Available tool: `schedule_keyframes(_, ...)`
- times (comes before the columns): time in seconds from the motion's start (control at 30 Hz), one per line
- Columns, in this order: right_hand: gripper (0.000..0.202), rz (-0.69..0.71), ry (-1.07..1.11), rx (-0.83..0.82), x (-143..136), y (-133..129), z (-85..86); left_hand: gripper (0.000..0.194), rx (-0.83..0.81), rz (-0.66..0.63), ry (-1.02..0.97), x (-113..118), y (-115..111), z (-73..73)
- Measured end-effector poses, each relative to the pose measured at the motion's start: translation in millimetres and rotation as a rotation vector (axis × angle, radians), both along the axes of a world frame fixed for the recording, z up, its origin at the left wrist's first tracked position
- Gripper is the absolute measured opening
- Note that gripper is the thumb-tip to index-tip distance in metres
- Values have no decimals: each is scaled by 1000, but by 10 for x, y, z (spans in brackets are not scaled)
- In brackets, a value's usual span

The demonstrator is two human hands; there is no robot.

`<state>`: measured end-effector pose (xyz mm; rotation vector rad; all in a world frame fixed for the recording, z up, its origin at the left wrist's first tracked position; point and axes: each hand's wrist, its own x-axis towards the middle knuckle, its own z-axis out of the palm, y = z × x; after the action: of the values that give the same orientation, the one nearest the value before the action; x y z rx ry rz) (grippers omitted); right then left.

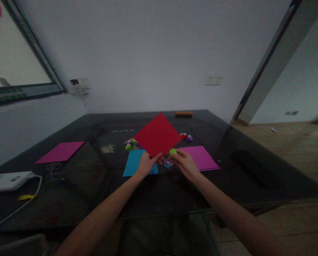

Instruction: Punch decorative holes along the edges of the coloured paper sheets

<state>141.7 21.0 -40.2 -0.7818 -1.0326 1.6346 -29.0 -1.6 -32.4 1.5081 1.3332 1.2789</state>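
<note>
My left hand (147,164) pinches the lower corner of a red paper sheet (159,134), held up at a slant above the table. Small holes run along the sheet's lower right edge. Between the fingers of my right hand (186,162) is a small bright green hole punch (172,152) at that edge. Below and between my hands lies a pile of tiny coloured bits (168,163), partly covered by fingers. Under my left hand rests a blue sheet (133,160). To the right of my right hand is a pink sheet (203,158) with holes along its near edge.
Behind the red sheet sit small round pieces with eyes: green (128,147), red (184,136) and purple (189,138). Another pink sheet (60,152) and a white device (11,180) with a cable are at left. A dark oblong object (255,169) lies at right.
</note>
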Motion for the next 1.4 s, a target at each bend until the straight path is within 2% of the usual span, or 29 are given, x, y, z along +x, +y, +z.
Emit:
schedule_keyframes(0.4,34,11,-2,7,5,-14,4,30,47,-18,52,-22,24,-50)
schedule_keyframes(0.67,34,-1,-11,13,1,-20,19,29,48,-21,67,-6,-15,14)
schedule_keyframes(0.87,35,-15,-1,-1,-9,-27,23,32,42,-52,99,-9,0,-32)
schedule_keyframes(1.1,35,46,-31,59,-8,-54,7,31,42,-41,167,29,-39,6)
schedule_keyframes(1.4,37,70,-47,83,-28,-56,-16,27,82,15,236,30,-32,-54)
